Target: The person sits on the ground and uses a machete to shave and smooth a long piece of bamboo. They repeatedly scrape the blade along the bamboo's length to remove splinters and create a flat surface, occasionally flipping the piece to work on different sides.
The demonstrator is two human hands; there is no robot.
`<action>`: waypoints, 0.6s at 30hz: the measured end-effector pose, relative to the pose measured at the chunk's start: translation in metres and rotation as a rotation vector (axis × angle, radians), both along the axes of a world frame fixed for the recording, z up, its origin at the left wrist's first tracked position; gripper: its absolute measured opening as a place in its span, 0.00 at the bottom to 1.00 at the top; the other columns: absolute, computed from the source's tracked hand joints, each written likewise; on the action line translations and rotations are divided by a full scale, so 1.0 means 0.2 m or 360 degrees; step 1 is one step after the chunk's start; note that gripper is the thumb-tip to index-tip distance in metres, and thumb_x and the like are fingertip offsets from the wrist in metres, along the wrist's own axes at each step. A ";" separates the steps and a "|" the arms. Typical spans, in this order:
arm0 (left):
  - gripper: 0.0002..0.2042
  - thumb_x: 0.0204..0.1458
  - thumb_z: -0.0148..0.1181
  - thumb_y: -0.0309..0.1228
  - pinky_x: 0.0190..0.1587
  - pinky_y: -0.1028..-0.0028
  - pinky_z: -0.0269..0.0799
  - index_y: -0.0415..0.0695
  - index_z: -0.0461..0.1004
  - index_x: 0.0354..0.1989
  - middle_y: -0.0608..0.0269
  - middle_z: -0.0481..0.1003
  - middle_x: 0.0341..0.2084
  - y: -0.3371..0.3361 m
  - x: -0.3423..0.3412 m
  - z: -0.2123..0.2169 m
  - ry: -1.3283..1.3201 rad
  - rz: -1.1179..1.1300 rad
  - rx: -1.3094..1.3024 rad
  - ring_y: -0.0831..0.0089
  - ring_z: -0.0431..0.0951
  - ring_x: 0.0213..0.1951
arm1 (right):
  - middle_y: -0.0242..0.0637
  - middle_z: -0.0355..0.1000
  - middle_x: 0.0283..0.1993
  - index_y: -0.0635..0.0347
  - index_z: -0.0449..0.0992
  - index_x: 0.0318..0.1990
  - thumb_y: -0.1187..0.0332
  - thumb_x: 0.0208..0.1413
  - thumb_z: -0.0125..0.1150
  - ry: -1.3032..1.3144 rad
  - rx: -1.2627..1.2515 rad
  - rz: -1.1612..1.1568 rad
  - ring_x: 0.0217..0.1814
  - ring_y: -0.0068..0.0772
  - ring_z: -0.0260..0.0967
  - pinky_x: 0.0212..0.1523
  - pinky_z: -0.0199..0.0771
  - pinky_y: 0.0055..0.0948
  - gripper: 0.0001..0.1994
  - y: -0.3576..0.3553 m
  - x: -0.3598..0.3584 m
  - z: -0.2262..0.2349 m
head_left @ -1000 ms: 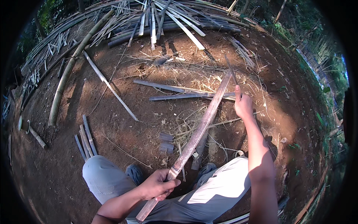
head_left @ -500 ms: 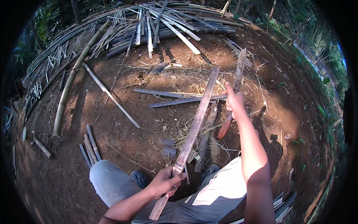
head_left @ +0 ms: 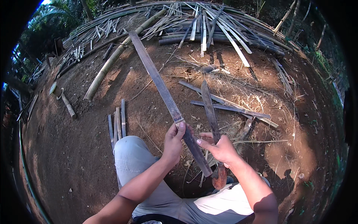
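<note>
A long flat bamboo slat slants up and to the left in front of me. My left hand is closed around its lower part, near a pale node ring. My right hand grips a machete whose dark blade points upward and whose reddish-brown wooden handle hangs below the fist. The right thumb reaches toward the slat's lower part; I cannot tell whether it touches. The slat's lower end lies close beside the machete handle. Both hands are above my lap, between my bent knees.
Loose slats lie crossed on the soil ahead, among shavings. Several short slats stand by my left knee. A bamboo pole lies at the far left, a short stick nearer. Split bamboo is piled at the back.
The slat has swung from leaning right to leaning left. My right hand has brought the machete left and nearer, beside the slat's lower part. The view has turned leftward.
</note>
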State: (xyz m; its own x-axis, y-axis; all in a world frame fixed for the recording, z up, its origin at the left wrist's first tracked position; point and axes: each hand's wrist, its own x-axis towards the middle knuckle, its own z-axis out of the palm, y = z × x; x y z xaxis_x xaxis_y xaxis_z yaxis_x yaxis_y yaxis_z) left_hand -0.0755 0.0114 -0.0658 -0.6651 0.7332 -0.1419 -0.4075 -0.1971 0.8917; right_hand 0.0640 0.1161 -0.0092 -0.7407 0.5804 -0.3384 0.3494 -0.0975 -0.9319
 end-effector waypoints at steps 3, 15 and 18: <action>0.15 0.66 0.49 0.44 0.46 0.72 0.68 0.45 0.74 0.43 0.68 0.76 0.35 0.02 0.02 -0.03 0.0024 0.0061 0.0005 0.79 0.75 0.40 | 0.35 0.79 0.35 0.65 0.80 0.42 0.66 0.54 0.70 -0.0078 0.0134 0.0052 0.36 0.21 0.72 0.40 0.71 0.27 0.13 -0.05 0.02 -0.06; 0.23 0.48 0.70 0.33 0.36 0.65 0.76 0.42 0.70 0.51 0.54 0.77 0.36 -0.28 -0.18 0.78 0.3648 0.0416 -0.0665 0.60 0.80 0.38 | 0.26 0.75 0.28 0.61 0.79 0.33 0.72 0.47 0.72 -0.0146 0.0380 0.0002 0.30 0.17 0.67 0.36 0.65 0.23 0.08 0.28 0.16 0.05; 0.23 0.47 0.70 0.36 0.34 0.60 0.76 0.45 0.70 0.50 0.56 0.78 0.29 -0.26 -0.30 0.84 0.3649 -0.0097 -0.1211 0.58 0.81 0.32 | 0.26 0.75 0.26 0.60 0.81 0.36 0.70 0.47 0.73 -0.0097 0.0534 0.0059 0.27 0.17 0.66 0.34 0.66 0.26 0.09 0.33 0.23 0.10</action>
